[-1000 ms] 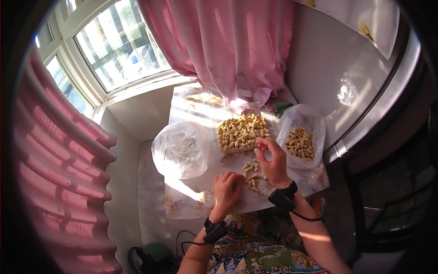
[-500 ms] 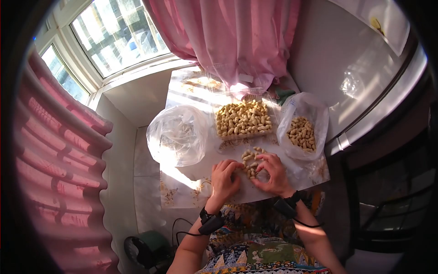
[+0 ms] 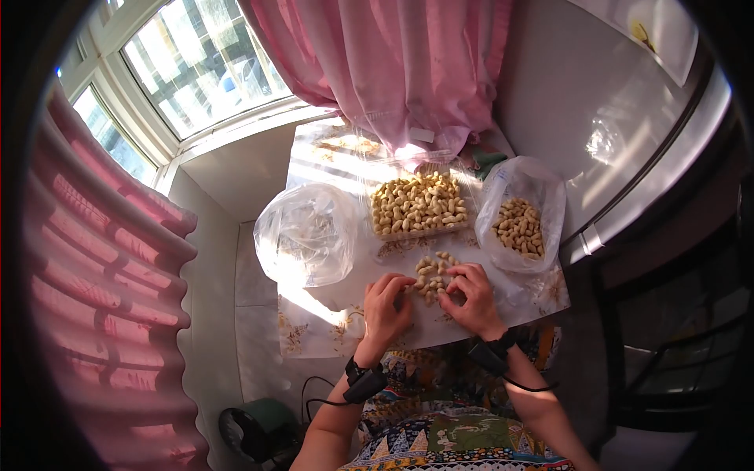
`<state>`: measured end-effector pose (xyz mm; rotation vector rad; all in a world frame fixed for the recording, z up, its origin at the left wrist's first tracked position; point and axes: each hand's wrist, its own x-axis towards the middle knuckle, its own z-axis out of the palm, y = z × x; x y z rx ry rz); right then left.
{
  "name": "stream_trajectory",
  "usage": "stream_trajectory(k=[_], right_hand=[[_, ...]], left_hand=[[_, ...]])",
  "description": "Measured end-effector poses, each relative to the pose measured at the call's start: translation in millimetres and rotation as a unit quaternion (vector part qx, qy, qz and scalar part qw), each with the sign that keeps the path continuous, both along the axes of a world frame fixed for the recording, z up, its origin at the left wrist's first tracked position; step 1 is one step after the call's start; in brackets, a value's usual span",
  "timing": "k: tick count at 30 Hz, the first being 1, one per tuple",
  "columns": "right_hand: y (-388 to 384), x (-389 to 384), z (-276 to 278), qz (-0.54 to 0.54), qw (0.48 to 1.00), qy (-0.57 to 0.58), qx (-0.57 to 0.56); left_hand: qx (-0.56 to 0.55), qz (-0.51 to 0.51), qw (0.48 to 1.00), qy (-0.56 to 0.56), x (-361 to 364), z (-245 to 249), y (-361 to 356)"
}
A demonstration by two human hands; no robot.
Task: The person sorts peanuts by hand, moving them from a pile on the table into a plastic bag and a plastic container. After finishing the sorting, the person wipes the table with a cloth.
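Note:
A small heap of unshelled peanuts (image 3: 431, 275) lies on the table between my hands. My left hand (image 3: 386, 308) is at the heap's left edge, its fingers bent and drawn together; whatever is at the fingertips is too small to make out. On the right side, my right hand (image 3: 473, 302) is curled with thumb and fingers close together against the peanuts. I cannot make out what that pinch holds. Behind the heap stands a clear plastic box (image 3: 416, 235) filled with peanuts. To its right, an open plastic bag (image 3: 547, 188) holds more peanuts.
A whitish translucent plastic bag (image 3: 305, 235) stands at the left of the table. The patterned tablecloth (image 3: 314, 326) reaches the near edge by my lap. A pink curtain (image 3: 385, 71) hangs over the back edge. A dark green cylindrical object (image 3: 267, 420) is below left.
My right thumb and fingers have drawn closer together beside the heap. My left hand has stayed almost in place. The box and both bags have not moved on the table.

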<state>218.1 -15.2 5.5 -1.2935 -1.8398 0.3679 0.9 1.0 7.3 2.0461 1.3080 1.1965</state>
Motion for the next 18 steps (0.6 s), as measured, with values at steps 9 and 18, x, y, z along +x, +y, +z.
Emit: stream_trajectory(k=[9,18], right_hand=[[-0.1,-0.2,1.6,-0.002,1.0,0.002,0.011],[-1.8,0.5,8.1,0.041,0.998,-0.023,0.046]], left_hand=[[-0.006,-0.003,0.999,-0.05,0.1,-1.5,-0.3],[-0.018,-0.037,0.995,-0.091,-0.2,0.9,-3.7]])
